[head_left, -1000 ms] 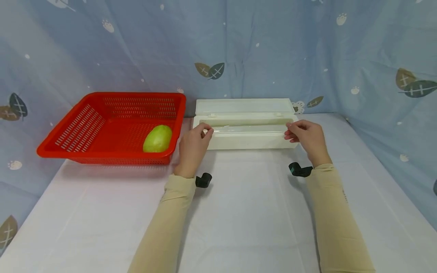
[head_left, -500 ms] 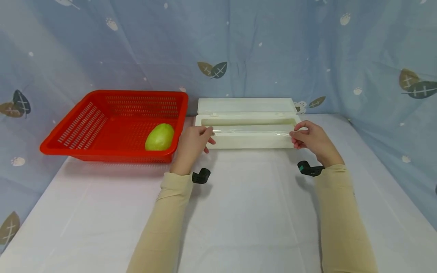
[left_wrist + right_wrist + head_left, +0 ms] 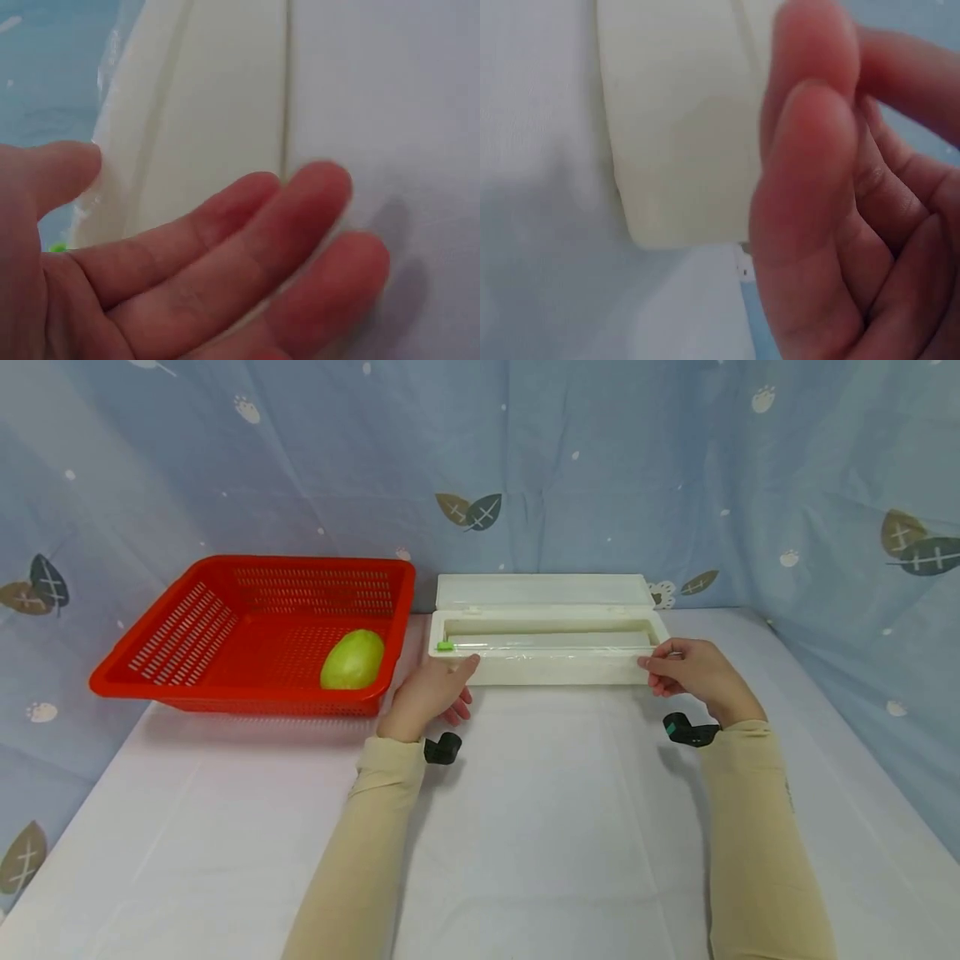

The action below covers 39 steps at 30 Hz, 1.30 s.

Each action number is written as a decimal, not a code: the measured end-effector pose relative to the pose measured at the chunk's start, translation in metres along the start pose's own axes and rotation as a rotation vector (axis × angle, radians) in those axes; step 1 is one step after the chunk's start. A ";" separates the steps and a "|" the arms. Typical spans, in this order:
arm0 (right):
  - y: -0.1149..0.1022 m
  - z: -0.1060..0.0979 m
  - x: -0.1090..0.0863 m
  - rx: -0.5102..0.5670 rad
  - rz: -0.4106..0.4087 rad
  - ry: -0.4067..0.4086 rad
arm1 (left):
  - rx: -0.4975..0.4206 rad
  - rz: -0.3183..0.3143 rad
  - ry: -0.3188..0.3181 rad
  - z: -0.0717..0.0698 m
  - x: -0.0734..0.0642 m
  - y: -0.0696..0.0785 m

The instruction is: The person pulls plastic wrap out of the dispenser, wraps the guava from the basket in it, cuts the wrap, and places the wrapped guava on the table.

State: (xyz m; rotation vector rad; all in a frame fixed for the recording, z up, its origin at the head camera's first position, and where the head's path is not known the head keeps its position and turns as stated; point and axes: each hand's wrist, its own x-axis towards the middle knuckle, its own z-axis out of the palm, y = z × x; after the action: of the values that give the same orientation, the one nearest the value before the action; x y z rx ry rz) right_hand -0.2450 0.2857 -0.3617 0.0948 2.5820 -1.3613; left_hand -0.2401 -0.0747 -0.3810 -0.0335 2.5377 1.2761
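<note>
A white cling film dispenser [image 3: 555,672] lies at the back of the table with its lid [image 3: 546,591] raised. Clear cling film [image 3: 551,652] stretches along its front top edge. A small green slide cutter [image 3: 445,646] sits at the left end of the cutting rail. My left hand [image 3: 431,695] is at the front left corner, fingers loosely extended and spread from the thumb. In the left wrist view its thumb is right at the film's edge. My right hand [image 3: 701,677] pinches the film's edge at the right corner; in the right wrist view its fingertips [image 3: 810,142] hide the pinch.
A red plastic basket [image 3: 255,695] stands left of the dispenser, close to my left hand. Inside it is a green-yellow oval fruit [image 3: 352,660]. A blue patterned curtain [image 3: 570,468] hangs directly behind. White cloth [image 3: 555,827] covers the table.
Both hands have come down and toward me, drawing the film over the dispenser's front edge. The left fingers have loosened from their pinch, and the green cutter has come into view.
</note>
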 end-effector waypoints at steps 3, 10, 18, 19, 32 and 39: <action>0.000 -0.001 0.000 -0.009 0.047 -0.018 | -0.123 0.005 -0.077 -0.002 0.005 -0.006; 0.003 0.001 0.001 -0.013 0.078 -0.119 | -0.403 0.008 -0.226 -0.011 -0.003 -0.006; 0.005 0.009 0.004 -0.004 0.013 -0.143 | -0.491 0.092 -0.238 -0.008 -0.002 -0.008; 0.006 0.010 0.005 0.005 -0.003 -0.131 | -0.494 0.107 -0.233 -0.007 0.001 -0.010; 0.007 0.009 0.005 0.321 -0.060 -0.025 | -0.545 0.237 -0.153 -0.009 -0.002 0.001; 0.002 0.009 0.005 0.559 -0.096 -0.022 | -0.579 0.312 -0.032 -0.008 -0.009 0.011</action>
State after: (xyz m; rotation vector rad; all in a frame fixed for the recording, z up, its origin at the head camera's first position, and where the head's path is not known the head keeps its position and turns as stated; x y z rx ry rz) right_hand -0.2477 0.2792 -0.3695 0.0445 2.1359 -2.0665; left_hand -0.2354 -0.0758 -0.3657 0.2653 2.1153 2.0716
